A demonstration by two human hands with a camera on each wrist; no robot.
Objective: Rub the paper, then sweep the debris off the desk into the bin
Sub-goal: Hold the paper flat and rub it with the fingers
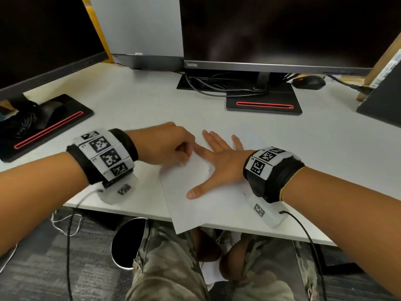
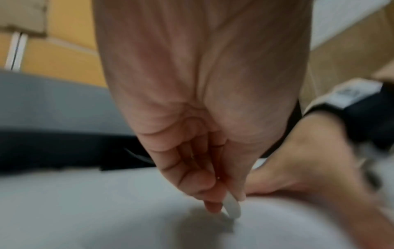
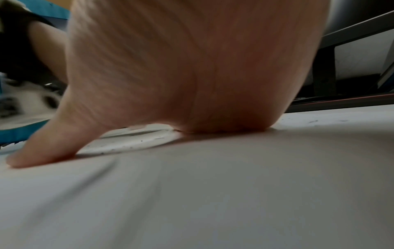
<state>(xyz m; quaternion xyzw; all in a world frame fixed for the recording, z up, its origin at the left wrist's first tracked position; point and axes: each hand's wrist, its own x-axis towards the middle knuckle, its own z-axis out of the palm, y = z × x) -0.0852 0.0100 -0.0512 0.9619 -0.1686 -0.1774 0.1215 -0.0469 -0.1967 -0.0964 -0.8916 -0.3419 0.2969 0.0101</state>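
At centre left of the head view, the left hand (image 1: 173, 144) pinches a small white eraser (image 2: 231, 208), its tip on the paper (image 1: 195, 192). To its right, the right hand (image 1: 219, 164) lies flat on the sheet. The paper overhangs the counter (image 1: 152, 109) edge at lower centre, so hard rubbing could crumple or drag it.

I see my right hand (image 1: 219, 164) spread flat on the white paper (image 1: 195, 192), which overhangs the near edge of the desk (image 1: 152, 101). My left hand (image 1: 171, 144) is curled at the paper's far-left corner, fingertips down. Two dark monitors (image 1: 282, 29) stand far behind.
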